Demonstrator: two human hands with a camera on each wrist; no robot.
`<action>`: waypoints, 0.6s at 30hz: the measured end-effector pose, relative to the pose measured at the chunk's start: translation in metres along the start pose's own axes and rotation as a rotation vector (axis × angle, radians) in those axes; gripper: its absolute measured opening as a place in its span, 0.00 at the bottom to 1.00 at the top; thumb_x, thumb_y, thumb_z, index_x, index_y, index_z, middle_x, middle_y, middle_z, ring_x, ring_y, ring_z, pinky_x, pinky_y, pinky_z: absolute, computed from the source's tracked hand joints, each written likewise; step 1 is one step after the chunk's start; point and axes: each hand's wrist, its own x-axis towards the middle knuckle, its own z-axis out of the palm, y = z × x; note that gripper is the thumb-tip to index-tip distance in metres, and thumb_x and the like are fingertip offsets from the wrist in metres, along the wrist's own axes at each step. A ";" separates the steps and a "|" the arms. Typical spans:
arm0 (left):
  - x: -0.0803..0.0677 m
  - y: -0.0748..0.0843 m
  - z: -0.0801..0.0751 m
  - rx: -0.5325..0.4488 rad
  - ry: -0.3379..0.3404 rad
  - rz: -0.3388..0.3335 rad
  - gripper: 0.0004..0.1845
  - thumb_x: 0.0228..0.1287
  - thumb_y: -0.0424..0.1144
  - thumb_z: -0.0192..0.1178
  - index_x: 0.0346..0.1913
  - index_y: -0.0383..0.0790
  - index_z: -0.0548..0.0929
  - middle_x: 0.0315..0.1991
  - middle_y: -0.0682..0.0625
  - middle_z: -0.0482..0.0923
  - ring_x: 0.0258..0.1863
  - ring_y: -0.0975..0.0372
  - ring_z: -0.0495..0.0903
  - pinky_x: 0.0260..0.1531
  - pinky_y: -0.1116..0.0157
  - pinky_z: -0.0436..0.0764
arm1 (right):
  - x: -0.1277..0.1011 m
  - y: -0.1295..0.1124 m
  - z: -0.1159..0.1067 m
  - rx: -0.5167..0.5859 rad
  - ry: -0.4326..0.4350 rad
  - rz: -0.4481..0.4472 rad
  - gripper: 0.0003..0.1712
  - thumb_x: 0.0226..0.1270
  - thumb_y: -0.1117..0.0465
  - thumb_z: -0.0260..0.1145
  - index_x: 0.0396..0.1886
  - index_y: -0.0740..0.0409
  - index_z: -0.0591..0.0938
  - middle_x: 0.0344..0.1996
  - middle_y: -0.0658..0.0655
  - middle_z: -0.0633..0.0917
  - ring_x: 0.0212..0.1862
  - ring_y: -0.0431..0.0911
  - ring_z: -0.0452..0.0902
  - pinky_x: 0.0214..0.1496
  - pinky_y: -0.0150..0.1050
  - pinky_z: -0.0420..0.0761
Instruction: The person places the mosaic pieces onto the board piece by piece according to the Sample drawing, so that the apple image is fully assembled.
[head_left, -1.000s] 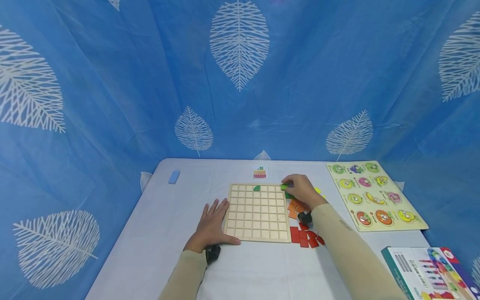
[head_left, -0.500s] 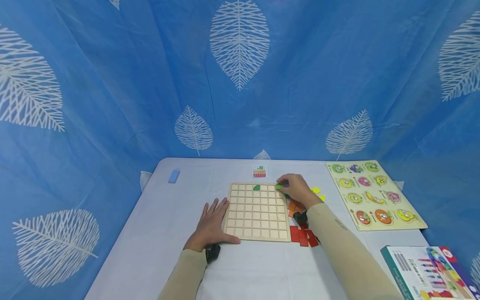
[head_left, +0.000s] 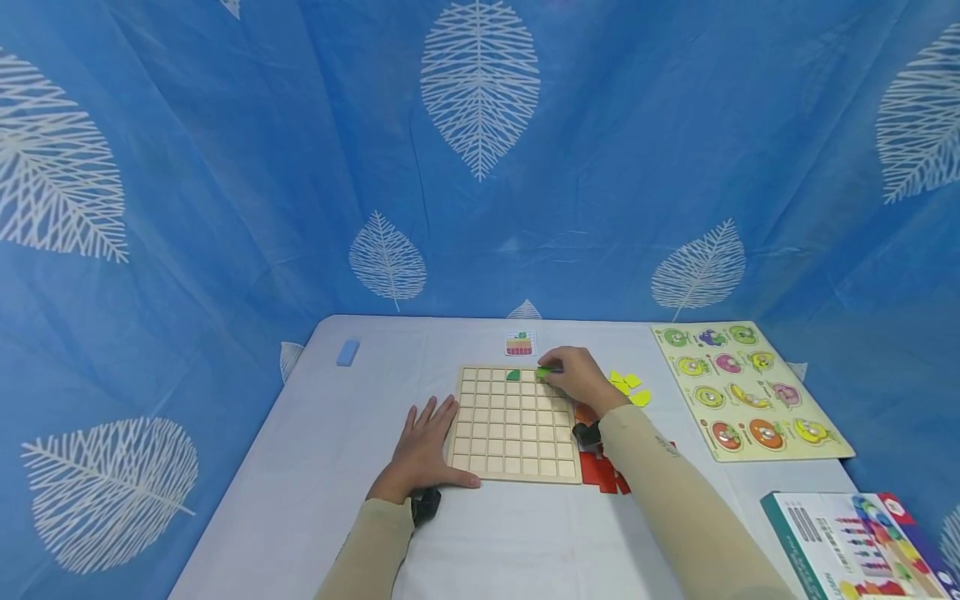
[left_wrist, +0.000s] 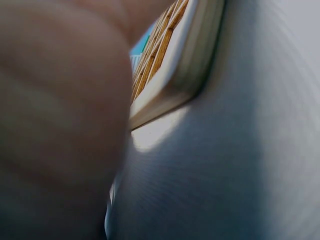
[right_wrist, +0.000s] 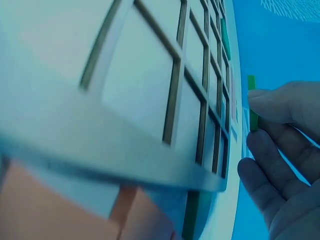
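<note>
A wooden grid board (head_left: 513, 425) lies on the white table, one dark green rounded tile (head_left: 513, 376) sitting in its far row. My right hand (head_left: 579, 375) pinches a light green tile (head_left: 542, 372) over that same row, right of the dark green one. Seen from the right wrist, thumb and fingers hold the light green tile (right_wrist: 252, 117) on edge, beyond the board's corner. My left hand (head_left: 425, 450) rests spread along the board's left edge, its thumb near the front corner. In the left wrist view, the hand hides much of the board (left_wrist: 175, 75).
Red tiles (head_left: 596, 471), partly under the right arm, and yellow tiles (head_left: 630, 388) lie right of the board. A small picture card (head_left: 521, 343) is behind it. Farther right are a fruit puzzle board (head_left: 738, 392) and a printed box (head_left: 862, 542). A blue block (head_left: 348, 352) lies at left.
My right hand has moved left with the light green tile, from the board's far right corner to over the far row, uncovering more yellow tiles. My left hand stays put.
</note>
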 end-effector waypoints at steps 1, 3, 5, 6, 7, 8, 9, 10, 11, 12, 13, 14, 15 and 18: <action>0.000 0.000 0.000 -0.002 0.000 0.000 0.79 0.31 0.79 0.77 0.84 0.40 0.57 0.84 0.47 0.53 0.83 0.48 0.43 0.78 0.43 0.36 | 0.001 -0.001 0.001 -0.001 -0.001 0.001 0.14 0.72 0.68 0.72 0.56 0.62 0.88 0.52 0.59 0.87 0.57 0.56 0.83 0.60 0.53 0.82; -0.001 0.001 -0.001 -0.005 -0.002 -0.001 0.79 0.31 0.79 0.77 0.84 0.40 0.57 0.84 0.47 0.53 0.83 0.48 0.43 0.78 0.43 0.36 | 0.002 -0.003 0.003 0.000 -0.007 0.003 0.14 0.72 0.67 0.73 0.55 0.62 0.89 0.51 0.59 0.88 0.57 0.56 0.83 0.60 0.53 0.82; -0.001 0.001 -0.001 -0.004 -0.005 -0.003 0.79 0.31 0.79 0.77 0.84 0.40 0.57 0.84 0.48 0.53 0.83 0.48 0.43 0.78 0.43 0.36 | 0.002 -0.004 0.006 0.003 -0.014 0.002 0.14 0.72 0.67 0.73 0.55 0.61 0.89 0.51 0.58 0.87 0.56 0.55 0.83 0.60 0.52 0.82; -0.001 0.001 -0.001 -0.003 -0.006 -0.004 0.79 0.31 0.79 0.77 0.84 0.40 0.57 0.84 0.48 0.53 0.83 0.48 0.43 0.78 0.43 0.36 | 0.002 -0.004 0.007 0.003 -0.017 -0.003 0.14 0.72 0.67 0.73 0.55 0.61 0.89 0.51 0.58 0.87 0.56 0.55 0.83 0.59 0.52 0.82; -0.001 0.001 -0.001 -0.002 -0.008 -0.005 0.79 0.31 0.79 0.77 0.85 0.40 0.57 0.84 0.48 0.52 0.83 0.48 0.42 0.78 0.43 0.36 | 0.002 -0.005 0.008 0.002 -0.018 -0.009 0.14 0.72 0.68 0.73 0.55 0.61 0.89 0.52 0.58 0.87 0.56 0.55 0.83 0.60 0.52 0.82; -0.001 0.000 0.000 -0.003 -0.008 -0.005 0.79 0.31 0.79 0.77 0.84 0.40 0.57 0.84 0.48 0.53 0.83 0.48 0.43 0.78 0.43 0.36 | 0.003 -0.005 0.009 -0.001 -0.018 -0.017 0.14 0.72 0.68 0.73 0.55 0.61 0.89 0.52 0.58 0.87 0.56 0.54 0.83 0.59 0.51 0.83; -0.001 0.000 0.000 -0.003 -0.010 -0.007 0.79 0.31 0.79 0.77 0.85 0.40 0.57 0.84 0.48 0.52 0.83 0.48 0.42 0.78 0.43 0.36 | 0.003 -0.006 0.010 -0.005 -0.019 -0.032 0.13 0.72 0.69 0.73 0.54 0.62 0.89 0.52 0.59 0.87 0.56 0.55 0.83 0.59 0.51 0.83; -0.001 0.000 0.000 -0.003 -0.010 -0.006 0.79 0.31 0.79 0.77 0.85 0.40 0.57 0.84 0.47 0.52 0.83 0.48 0.43 0.78 0.43 0.36 | 0.004 -0.006 0.012 -0.008 -0.019 -0.041 0.13 0.71 0.69 0.73 0.54 0.62 0.89 0.52 0.59 0.87 0.56 0.55 0.83 0.59 0.51 0.83; -0.001 0.000 0.000 -0.003 -0.008 -0.007 0.79 0.31 0.79 0.77 0.84 0.40 0.57 0.84 0.48 0.52 0.83 0.48 0.43 0.78 0.43 0.36 | 0.005 -0.007 0.013 -0.010 -0.019 -0.046 0.13 0.71 0.69 0.73 0.54 0.61 0.89 0.52 0.59 0.87 0.56 0.54 0.83 0.59 0.50 0.83; -0.001 0.000 0.000 -0.003 -0.007 -0.007 0.79 0.31 0.79 0.77 0.84 0.40 0.57 0.84 0.48 0.53 0.83 0.48 0.43 0.78 0.43 0.36 | 0.005 -0.008 0.014 -0.009 -0.021 -0.051 0.13 0.71 0.69 0.73 0.54 0.61 0.89 0.52 0.59 0.87 0.56 0.54 0.83 0.58 0.50 0.83; -0.001 0.000 0.000 -0.001 -0.007 -0.006 0.79 0.31 0.80 0.77 0.85 0.40 0.57 0.84 0.48 0.52 0.83 0.48 0.43 0.78 0.43 0.36 | 0.006 -0.008 0.015 -0.009 -0.023 -0.055 0.13 0.72 0.69 0.73 0.53 0.61 0.90 0.52 0.59 0.87 0.55 0.54 0.84 0.58 0.50 0.83; -0.001 0.000 0.000 0.000 -0.006 -0.006 0.79 0.31 0.80 0.77 0.85 0.40 0.57 0.84 0.48 0.52 0.83 0.48 0.43 0.78 0.43 0.36 | 0.007 -0.009 0.016 -0.013 -0.025 -0.064 0.13 0.72 0.70 0.72 0.53 0.62 0.89 0.52 0.60 0.87 0.55 0.54 0.84 0.58 0.50 0.84; -0.001 0.000 0.000 0.001 -0.006 -0.007 0.79 0.31 0.80 0.77 0.85 0.40 0.57 0.84 0.48 0.52 0.83 0.48 0.43 0.78 0.43 0.36 | 0.007 -0.009 0.017 -0.015 -0.027 -0.071 0.13 0.72 0.70 0.72 0.53 0.62 0.89 0.52 0.60 0.87 0.55 0.54 0.84 0.58 0.50 0.84; -0.001 0.000 0.000 0.003 -0.006 -0.007 0.79 0.31 0.80 0.76 0.85 0.40 0.57 0.84 0.48 0.52 0.83 0.48 0.43 0.78 0.43 0.36 | 0.009 -0.010 0.021 -0.023 -0.027 -0.075 0.13 0.72 0.71 0.71 0.53 0.62 0.89 0.51 0.60 0.87 0.54 0.54 0.84 0.57 0.50 0.84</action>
